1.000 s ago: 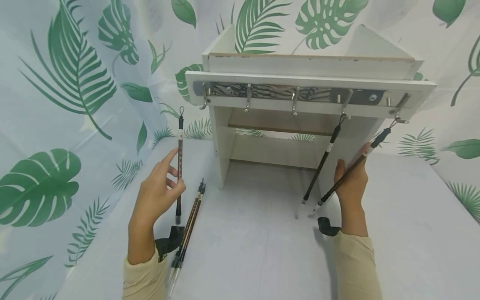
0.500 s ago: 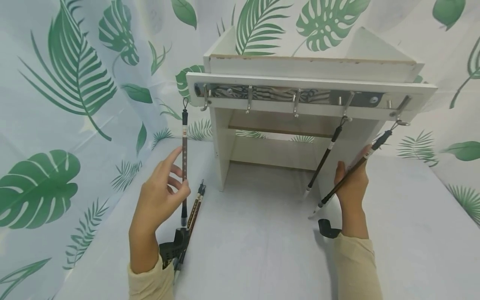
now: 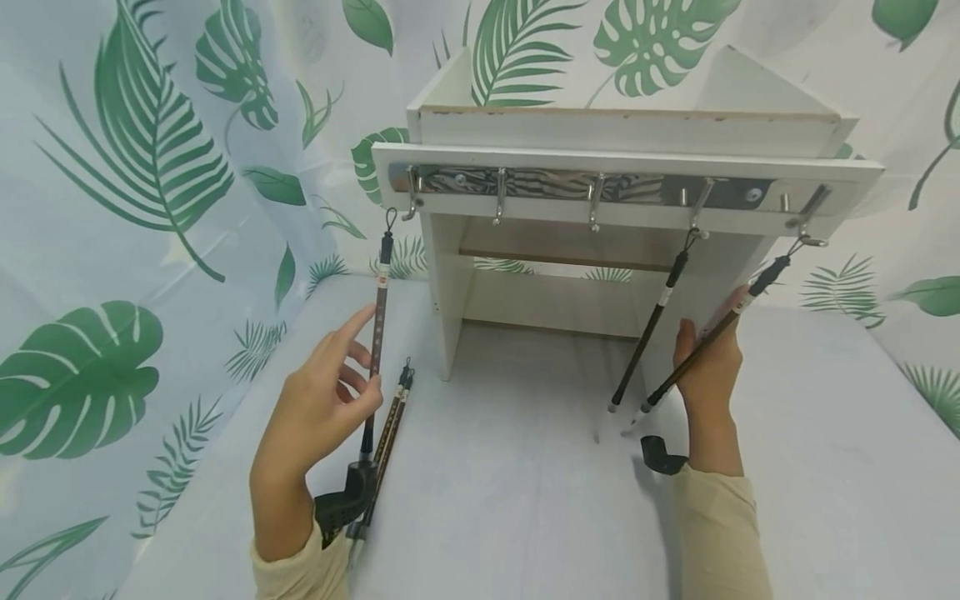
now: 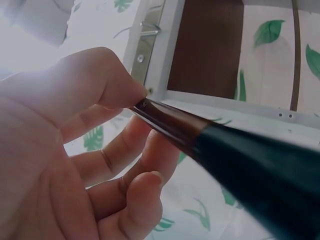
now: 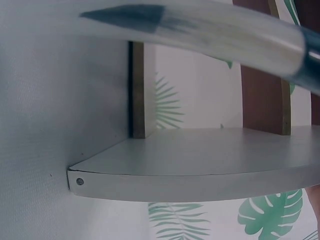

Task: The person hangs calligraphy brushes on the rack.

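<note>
My left hand (image 3: 318, 408) pinches the shaft of a dark calligraphy brush (image 3: 381, 308) between thumb and index finger. This brush stands nearly upright, loop at the top, close below the leftmost hook (image 3: 412, 193) of a white shelf unit (image 3: 630, 156). The left wrist view shows the thinner fingers curled loosely beneath the brown shaft (image 4: 175, 125). My right hand (image 3: 711, 371) holds the unit's right side panel, its fingers partly behind a hanging brush (image 3: 712, 335). A second brush (image 3: 652, 325) hangs from the neighbouring hook. One brush tip (image 5: 135, 17) crosses the right wrist view.
Two more brushes (image 3: 392, 421) lie side by side on the white tabletop (image 3: 510, 467), partly hidden by the left wrist's black camera mount (image 3: 348, 500). Hooks (image 3: 500, 196) in the middle of the rail carry nothing. Leaf-printed cloth (image 3: 150, 250) surrounds the table.
My left hand has shifted slightly right with its brush, which now leans a little and has its loop nearer the leftmost hook. The right hand stays at the panel; the hanging brush beside it sways.
</note>
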Available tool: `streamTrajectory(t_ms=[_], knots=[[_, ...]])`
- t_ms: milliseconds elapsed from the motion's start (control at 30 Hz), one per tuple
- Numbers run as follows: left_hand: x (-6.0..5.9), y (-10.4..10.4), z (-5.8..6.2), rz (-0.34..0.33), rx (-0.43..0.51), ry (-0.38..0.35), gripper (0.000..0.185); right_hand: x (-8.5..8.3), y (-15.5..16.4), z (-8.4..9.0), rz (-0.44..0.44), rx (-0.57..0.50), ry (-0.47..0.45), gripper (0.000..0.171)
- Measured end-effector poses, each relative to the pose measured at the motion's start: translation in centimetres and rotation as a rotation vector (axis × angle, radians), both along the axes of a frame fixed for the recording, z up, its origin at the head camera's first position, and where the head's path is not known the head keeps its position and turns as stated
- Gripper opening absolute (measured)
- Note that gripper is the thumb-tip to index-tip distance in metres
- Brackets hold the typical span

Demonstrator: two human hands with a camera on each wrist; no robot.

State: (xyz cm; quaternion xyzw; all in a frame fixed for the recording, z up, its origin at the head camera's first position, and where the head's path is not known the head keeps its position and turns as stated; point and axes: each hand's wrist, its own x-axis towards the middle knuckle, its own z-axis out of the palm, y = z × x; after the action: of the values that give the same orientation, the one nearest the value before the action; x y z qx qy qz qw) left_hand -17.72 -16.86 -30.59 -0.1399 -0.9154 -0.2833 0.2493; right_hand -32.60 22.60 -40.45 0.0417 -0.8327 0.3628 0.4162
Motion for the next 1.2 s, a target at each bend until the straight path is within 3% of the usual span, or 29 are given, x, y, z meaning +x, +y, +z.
streamTrajectory(t_ms=[200, 967, 1200], knots=[[-0.2, 0.2, 0.0, -0.024, -0.004, -0.022, 0.068, 0.3, -0.1, 0.3, -0.022, -0.031, -0.055, 0.064], [-0.9, 0.4, -0.5, -0.027, -0.005, -0.036, 0.067, 0.3, -0.2, 0.2, 0.004, -0.022, -0.021, 0.063], [-1.4, 0.6, -0.7, -0.038, 0.002, -0.043, 0.068, 0.3, -0.3, 0.4, -0.019, -0.036, -0.074, 0.063]])
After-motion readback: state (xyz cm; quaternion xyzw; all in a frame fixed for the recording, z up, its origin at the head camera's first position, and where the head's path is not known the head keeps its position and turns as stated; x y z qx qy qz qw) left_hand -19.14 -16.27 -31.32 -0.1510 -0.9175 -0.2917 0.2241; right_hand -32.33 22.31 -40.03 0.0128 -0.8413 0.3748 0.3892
